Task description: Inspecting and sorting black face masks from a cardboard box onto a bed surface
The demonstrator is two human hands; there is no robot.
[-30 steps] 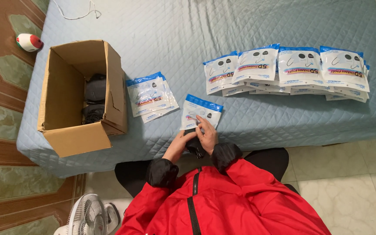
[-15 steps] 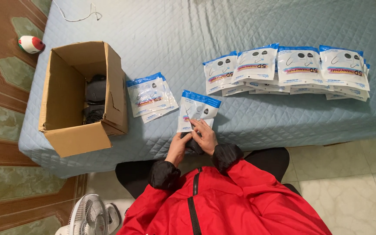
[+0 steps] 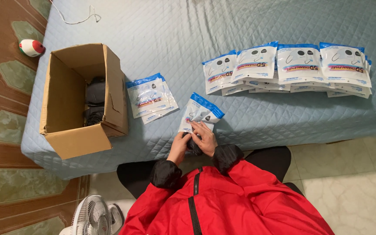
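- Packet (image 3: pixel 200 111): a white pouch with a blue top edge, lying at the near edge of the bed (image 3: pixel 153 35), its lower end under your hands.
- Your left hand (image 3: pixel 179 146) curls its fingers around the packet's lower left corner and a dark item (image 3: pixel 193 146).
- Your right hand (image 3: pixel 205 138) presses its fingers, close together, flat on the packet.
- A cardboard box (image 3: pixel 81 100) stands open to the left, with a small stack of packets (image 3: pixel 151 96) beside it.
- A row of packets (image 3: pixel 290 67) lies to the right.

Both hands are meeting close before the body: the left hand (image 3: pixel 180 146) is curling its fingers inward, the right hand (image 3: pixel 204 138) is pressing fingers flat forward.
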